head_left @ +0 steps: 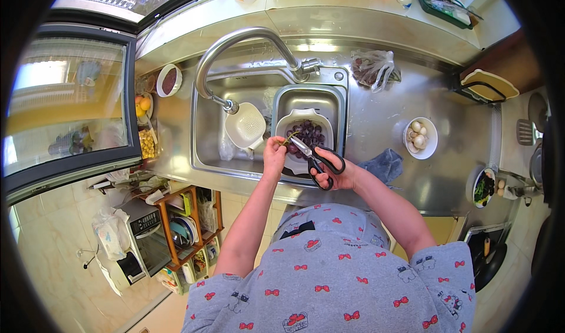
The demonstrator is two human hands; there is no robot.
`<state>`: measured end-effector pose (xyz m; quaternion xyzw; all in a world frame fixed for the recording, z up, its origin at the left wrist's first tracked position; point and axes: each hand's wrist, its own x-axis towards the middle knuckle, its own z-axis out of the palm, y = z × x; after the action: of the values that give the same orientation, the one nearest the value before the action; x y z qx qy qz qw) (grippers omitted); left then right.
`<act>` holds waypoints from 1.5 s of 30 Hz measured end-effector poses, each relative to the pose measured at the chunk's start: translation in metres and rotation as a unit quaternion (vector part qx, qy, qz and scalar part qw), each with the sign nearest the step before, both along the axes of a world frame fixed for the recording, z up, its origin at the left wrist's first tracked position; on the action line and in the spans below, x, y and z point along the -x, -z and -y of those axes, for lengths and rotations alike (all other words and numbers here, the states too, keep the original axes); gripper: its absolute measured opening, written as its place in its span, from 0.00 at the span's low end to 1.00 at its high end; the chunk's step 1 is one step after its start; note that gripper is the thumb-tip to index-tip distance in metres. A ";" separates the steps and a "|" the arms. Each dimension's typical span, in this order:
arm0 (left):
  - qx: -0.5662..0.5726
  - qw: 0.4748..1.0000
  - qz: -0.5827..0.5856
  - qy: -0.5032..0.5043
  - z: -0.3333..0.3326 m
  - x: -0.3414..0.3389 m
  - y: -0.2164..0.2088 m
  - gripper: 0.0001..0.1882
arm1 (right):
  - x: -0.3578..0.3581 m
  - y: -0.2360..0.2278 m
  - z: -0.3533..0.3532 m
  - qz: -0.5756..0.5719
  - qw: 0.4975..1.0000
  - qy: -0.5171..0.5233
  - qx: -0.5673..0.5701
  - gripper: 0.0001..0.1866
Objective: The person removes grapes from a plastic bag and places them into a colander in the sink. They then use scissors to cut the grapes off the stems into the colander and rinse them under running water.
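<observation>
Grapes (pixel 313 133) lie in the white basket (pixel 330 131) in the sink (pixel 200 147), just beyond both hands. At their near left edge, the left hand (pixel 274 156) pinches a green stem (pixel 286 141); from the near right, the right hand (pixel 341 176) grips scissors (pixel 314 157) slanting away and leftward. Their blades reach the stem by the left fingertips, though I cannot tell whether they touch it.

there are two hands (pixel 274 157) (pixel 347 174), one pair of scissors (pixel 309 154) and one faucet (pixel 253 32).
</observation>
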<state>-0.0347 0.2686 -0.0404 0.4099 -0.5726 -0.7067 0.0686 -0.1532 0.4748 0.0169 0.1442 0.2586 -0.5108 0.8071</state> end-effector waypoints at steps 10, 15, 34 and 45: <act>-0.033 0.998 -0.010 -0.049 -0.003 0.007 -0.014 0.22 | -0.004 -0.005 0.000 0.010 1.000 0.024 0.001 0.34; -0.084 0.996 0.021 -0.034 0.002 0.008 -0.021 0.26 | -0.004 -0.012 -0.001 -0.199 0.978 -0.013 -0.060 0.33; -0.047 0.995 0.003 0.092 -0.004 0.013 -0.012 0.06 | -0.007 -0.003 0.000 -0.297 0.953 -0.048 -0.049 0.33; 0.132 0.983 -0.008 0.123 -0.001 0.009 0.004 0.07 | -0.001 -0.006 -0.003 -0.323 0.944 -0.063 -0.037 0.32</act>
<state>-0.0432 0.2691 -0.0439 0.3175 -0.7065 -0.6313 0.0391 -0.1522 0.4782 0.0226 -0.0148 0.5327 -0.4680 0.7050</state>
